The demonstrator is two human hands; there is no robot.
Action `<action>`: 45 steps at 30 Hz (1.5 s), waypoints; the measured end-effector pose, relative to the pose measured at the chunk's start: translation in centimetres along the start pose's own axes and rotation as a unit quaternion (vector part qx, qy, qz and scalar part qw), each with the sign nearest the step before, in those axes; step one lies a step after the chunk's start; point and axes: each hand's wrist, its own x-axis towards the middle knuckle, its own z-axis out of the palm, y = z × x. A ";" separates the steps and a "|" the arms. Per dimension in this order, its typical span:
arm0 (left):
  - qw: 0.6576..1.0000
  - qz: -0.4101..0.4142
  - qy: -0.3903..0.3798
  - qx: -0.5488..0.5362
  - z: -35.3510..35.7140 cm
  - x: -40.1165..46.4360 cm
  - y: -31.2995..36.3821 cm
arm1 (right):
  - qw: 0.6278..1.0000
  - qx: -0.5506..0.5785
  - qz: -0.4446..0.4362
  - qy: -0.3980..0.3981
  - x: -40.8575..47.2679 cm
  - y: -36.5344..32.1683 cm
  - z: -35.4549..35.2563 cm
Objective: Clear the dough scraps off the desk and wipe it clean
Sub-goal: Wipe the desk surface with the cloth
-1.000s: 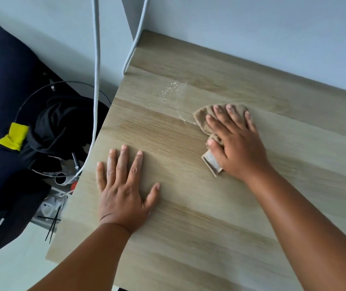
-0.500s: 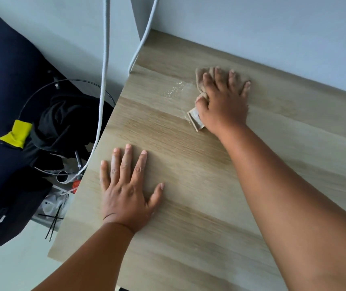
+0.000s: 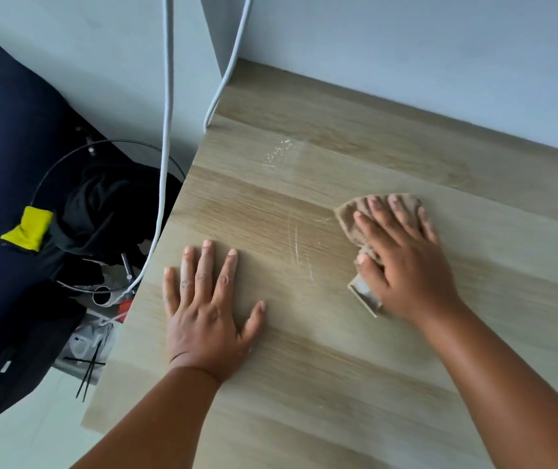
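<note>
Two hands lie on the light wooden desk (image 3: 338,384). The left hand (image 3: 208,314) lies flat, fingers spread. The right hand (image 3: 402,262) presses one folded tan cloth (image 3: 347,216) down with straight fingers. Two white cables (image 3: 165,137) hang beside the desk.

The light oak-coloured wooden bench (image 3: 321,384) shows long grain in alternating pale and darker tan bands, with whitish powdery speckles (image 3: 279,152) near its far left corner and thin pale curved streaks (image 3: 299,247) mid-surface. The crumpled beige-brown cloth (image 3: 350,216) has a grey-white patch at its near end. The wall (image 3: 406,45) is pale blue-grey. Two white cables (image 3: 165,147) hang beside dark navy fabric (image 3: 3,130) and a bright yellow tab (image 3: 27,228).
</note>
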 end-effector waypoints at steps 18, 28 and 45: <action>1.000 -0.003 0.007 -0.001 0.1 0.0 0.0 | 0.999 0.003 0.050 0.000 5.5 -10.9 1.5; 1.000 0.002 0.020 -0.014 0.3 -0.1 -0.2 | 0.998 -0.020 0.056 -0.002 -4.9 -2.0 0.7; 1.000 -0.002 0.018 -0.009 0.1 -0.1 0.0 | 0.998 -0.004 0.068 0.006 3.1 -9.7 1.3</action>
